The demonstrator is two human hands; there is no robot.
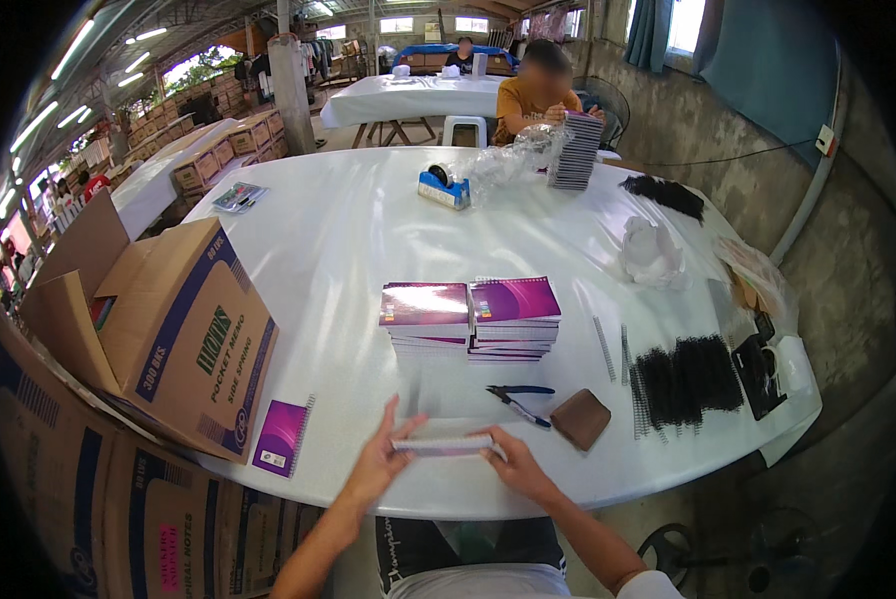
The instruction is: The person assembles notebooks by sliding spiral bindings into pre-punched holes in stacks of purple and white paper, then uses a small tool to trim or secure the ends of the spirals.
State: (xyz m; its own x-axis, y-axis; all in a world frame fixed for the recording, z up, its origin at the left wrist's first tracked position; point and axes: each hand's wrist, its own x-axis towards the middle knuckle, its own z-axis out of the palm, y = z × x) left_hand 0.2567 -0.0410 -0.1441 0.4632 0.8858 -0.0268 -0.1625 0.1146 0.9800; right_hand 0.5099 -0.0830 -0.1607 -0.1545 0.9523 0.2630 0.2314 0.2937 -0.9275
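Close to the table's near edge I hold a small spiral notebook [446, 446], seen nearly edge-on with its pages toward me. My left hand [376, 461] grips its left end, the upper fingers raised and spread over a blurred leaf or cover. At the other end, my right hand [513, 467] pinches the corner between thumb and fingers. Beyond them stand two side-by-side stacks of purple notebooks, the left stack [425, 304] and the right stack [514, 299]. One more purple notebook [281, 436] lies flat to the left of my left hand.
Cutting pliers [520, 403] and a brown pad [581, 419] lie right of the hands. Farther right are black spiral coils [688, 374]. An open cardboard box [183, 329] stands at left. Across the table, a person [543, 95] handles a notebook stack [574, 155] near a blue tape dispenser [443, 188].
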